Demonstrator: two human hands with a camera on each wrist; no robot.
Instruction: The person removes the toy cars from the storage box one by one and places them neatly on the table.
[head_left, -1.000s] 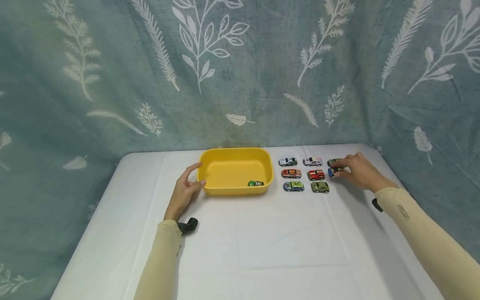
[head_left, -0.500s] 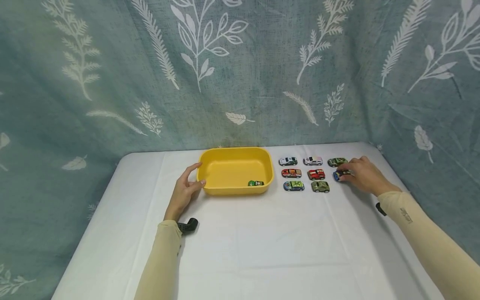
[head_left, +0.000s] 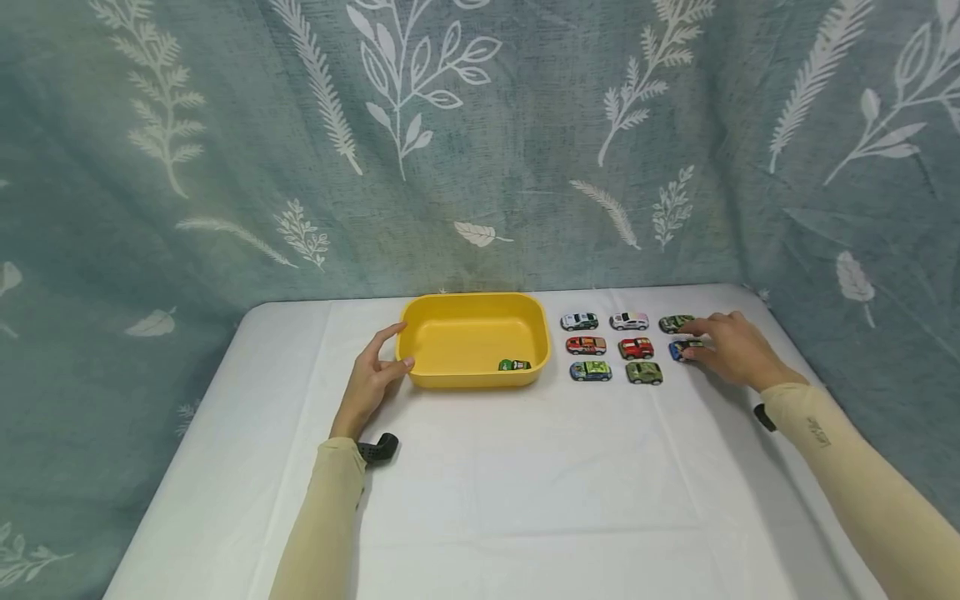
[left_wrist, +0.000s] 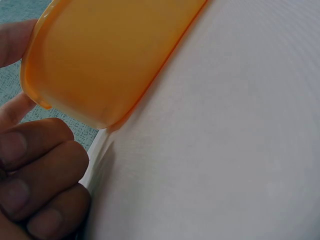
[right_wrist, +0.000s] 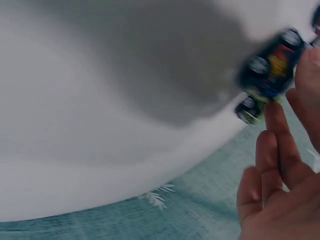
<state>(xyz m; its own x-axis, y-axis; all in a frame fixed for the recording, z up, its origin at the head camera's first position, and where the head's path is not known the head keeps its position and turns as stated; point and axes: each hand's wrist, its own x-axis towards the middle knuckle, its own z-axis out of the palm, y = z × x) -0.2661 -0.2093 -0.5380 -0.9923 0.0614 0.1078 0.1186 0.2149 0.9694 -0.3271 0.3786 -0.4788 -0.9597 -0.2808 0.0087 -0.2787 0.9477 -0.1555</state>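
In the head view my left hand (head_left: 367,379) holds the left end of a yellow plastic tray (head_left: 472,381), thumb and index finger spread along its rim. The left wrist view shows the other fingers curled below the tray's corner. A green toy car (head_left: 513,365) lies inside, at the front right. Over at the right of the table, my right hand (head_left: 731,346) is at a blue toy car (head_left: 678,349), thumb by its near side and index finger reaching toward the camouflage-green car (head_left: 673,324) behind. In the right wrist view the fingers look fairly straight beside the blue car (right_wrist: 272,65).
Left of the blue car, several toy cars stand in rows, among them a white one (head_left: 580,322), a red one (head_left: 636,348) and an olive camouflage one (head_left: 644,372). A white cloth covers the table (head_left: 525,483). A leaf-patterned curtain (head_left: 525,217) hangs close behind.
My right hand drew the blue car slightly right and toward me, away from the camouflage-green one, then its fingers spread apart. The left hand and the tray stay put.
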